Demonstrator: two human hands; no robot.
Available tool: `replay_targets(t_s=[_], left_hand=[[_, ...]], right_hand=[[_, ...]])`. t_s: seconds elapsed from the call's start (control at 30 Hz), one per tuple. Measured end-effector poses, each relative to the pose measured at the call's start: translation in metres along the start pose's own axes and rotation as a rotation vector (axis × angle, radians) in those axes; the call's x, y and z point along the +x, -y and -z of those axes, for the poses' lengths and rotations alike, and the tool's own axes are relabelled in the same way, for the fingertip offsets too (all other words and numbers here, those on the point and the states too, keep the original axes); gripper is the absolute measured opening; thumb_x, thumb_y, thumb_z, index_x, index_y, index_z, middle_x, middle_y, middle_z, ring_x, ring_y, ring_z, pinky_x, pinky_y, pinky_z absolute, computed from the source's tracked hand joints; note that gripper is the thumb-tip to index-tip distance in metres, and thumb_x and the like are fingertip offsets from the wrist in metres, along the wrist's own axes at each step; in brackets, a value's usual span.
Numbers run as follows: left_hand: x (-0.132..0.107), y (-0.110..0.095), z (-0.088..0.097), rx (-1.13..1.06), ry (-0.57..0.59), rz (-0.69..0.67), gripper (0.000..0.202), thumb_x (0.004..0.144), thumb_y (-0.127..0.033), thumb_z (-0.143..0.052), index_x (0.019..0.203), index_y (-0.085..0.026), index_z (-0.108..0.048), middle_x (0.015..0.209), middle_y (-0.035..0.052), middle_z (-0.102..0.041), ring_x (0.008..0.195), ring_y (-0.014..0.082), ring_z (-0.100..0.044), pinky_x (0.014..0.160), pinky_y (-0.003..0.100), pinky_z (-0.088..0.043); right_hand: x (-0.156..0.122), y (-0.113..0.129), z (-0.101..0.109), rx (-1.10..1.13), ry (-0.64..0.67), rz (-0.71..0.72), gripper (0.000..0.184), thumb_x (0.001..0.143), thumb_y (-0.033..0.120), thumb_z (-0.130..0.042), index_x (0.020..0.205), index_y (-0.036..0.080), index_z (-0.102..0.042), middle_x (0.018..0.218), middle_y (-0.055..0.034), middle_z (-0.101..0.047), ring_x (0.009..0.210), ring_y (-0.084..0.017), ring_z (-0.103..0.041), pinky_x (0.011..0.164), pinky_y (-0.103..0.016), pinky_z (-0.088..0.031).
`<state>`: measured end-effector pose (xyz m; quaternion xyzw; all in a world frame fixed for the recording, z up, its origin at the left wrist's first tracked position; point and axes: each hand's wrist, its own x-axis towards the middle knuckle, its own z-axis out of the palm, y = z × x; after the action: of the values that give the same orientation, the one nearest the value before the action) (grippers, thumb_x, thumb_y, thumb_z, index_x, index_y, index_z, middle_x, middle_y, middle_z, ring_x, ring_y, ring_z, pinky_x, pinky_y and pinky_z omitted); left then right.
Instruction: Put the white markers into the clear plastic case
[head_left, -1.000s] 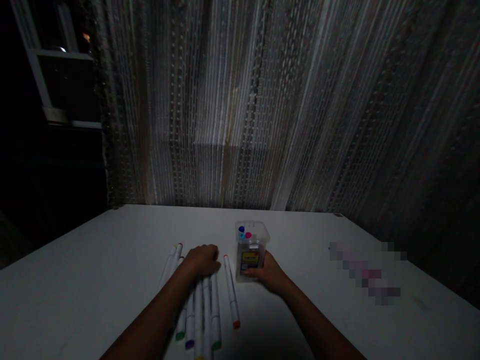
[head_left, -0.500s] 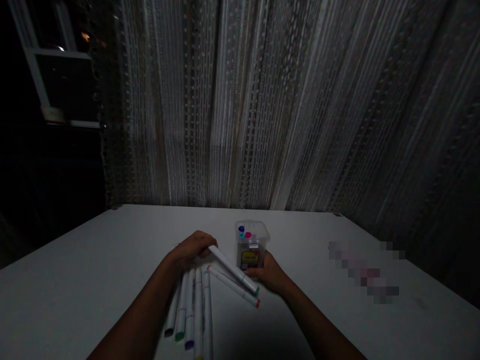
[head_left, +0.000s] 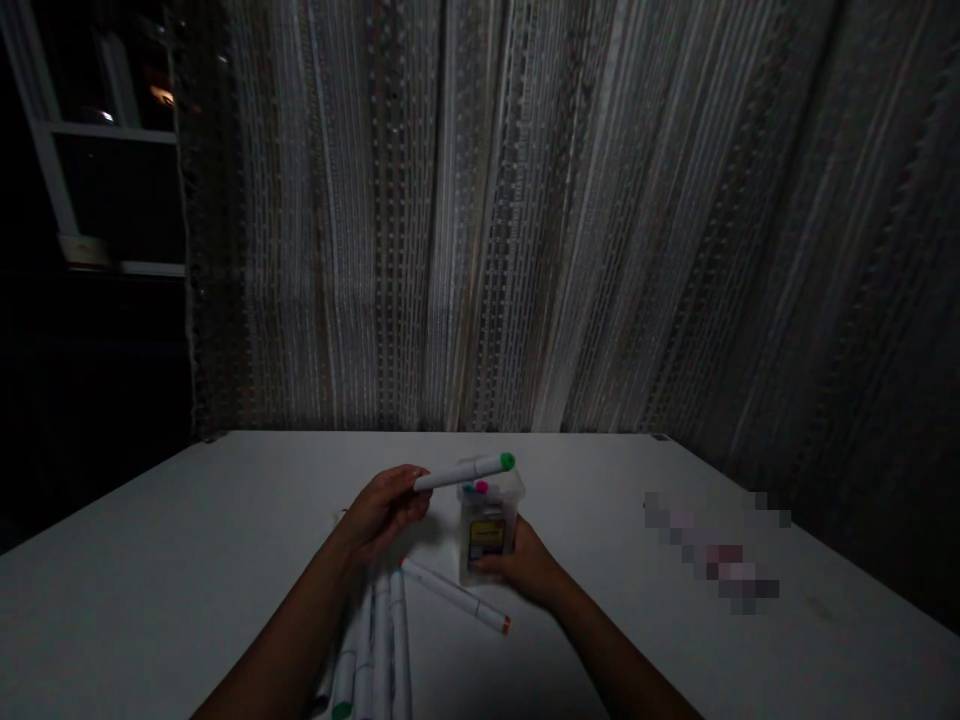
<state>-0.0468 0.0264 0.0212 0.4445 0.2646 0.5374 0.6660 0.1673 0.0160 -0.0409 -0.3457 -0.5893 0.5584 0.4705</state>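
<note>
Pinched in my left hand (head_left: 391, 508) is a white marker with a green cap end (head_left: 469, 470), held nearly level across the top of a clear plastic container (head_left: 512, 495). My right hand (head_left: 523, 568) is wrapped round the lower part of that container, which stands upright and bears a yellow and dark label. Inside it, a pink-ended marker (head_left: 481, 488) and a blue-ended one show near the rim. A white marker with orange ends (head_left: 457, 597) lies on the table in front of the container. Several white markers (head_left: 382, 640) lie side by side beneath my left forearm.
The white table (head_left: 600, 640) reaches back to a patterned curtain (head_left: 487, 220). A blurred-out pinkish item (head_left: 716, 555) lies on the right side. At the far left is a dark window (head_left: 112, 190).
My left hand has raised the green-ended marker and swung its green end up from the table to above the container's rim. My right hand still holds the container. The view has shifted slightly.
</note>
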Motion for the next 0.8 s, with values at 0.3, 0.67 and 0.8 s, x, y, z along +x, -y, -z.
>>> replay_targets(t_s=[0.3, 0.67, 0.8], left_hand=[[-0.003, -0.002, -0.037, -0.033, -0.098, -0.081, 0.029, 0.058, -0.032, -0.077, 0.072, -0.011, -0.062, 0.058, 0.0004, -0.062, 0.052, 0.0084, -0.055, 0.047, 0.018, -0.043], [-0.011, 0.006, -0.064, 0.578, -0.256, -0.510, 0.025, 0.074, -0.042, -0.061, 0.080, -0.017, -0.063, 0.065, 0.0016, -0.062, 0.066, 0.0174, -0.057, 0.066, 0.029, -0.047], [-0.006, 0.021, -0.051, 0.824, -0.258, -0.753, 0.033, 0.079, -0.041, -0.052, 0.106, -0.021, -0.055, 0.114, 0.0078, -0.057, 0.106, 0.0238, -0.052, 0.089, 0.034, -0.043]], right_hand=[[-0.019, 0.062, 0.023, -0.280, -0.378, 0.481, 0.057, 0.066, 0.051, -0.065, 0.112, 0.021, -0.049, 0.107, -0.0099, -0.055, 0.105, -0.026, -0.050, 0.092, -0.041, -0.038], [-0.016, 0.122, -0.035, -0.220, -0.447, 0.600, 0.025, 0.078, 0.041, -0.052, 0.076, 0.016, -0.054, 0.066, -0.0010, -0.050, 0.064, -0.014, -0.048, 0.061, -0.027, -0.043], [-0.007, 0.122, -0.024, -0.158, -0.606, 0.651, 0.025, 0.079, 0.043, -0.051, 0.077, 0.018, -0.050, 0.067, -0.0002, -0.048, 0.061, -0.013, -0.047, 0.060, -0.026, -0.043]])
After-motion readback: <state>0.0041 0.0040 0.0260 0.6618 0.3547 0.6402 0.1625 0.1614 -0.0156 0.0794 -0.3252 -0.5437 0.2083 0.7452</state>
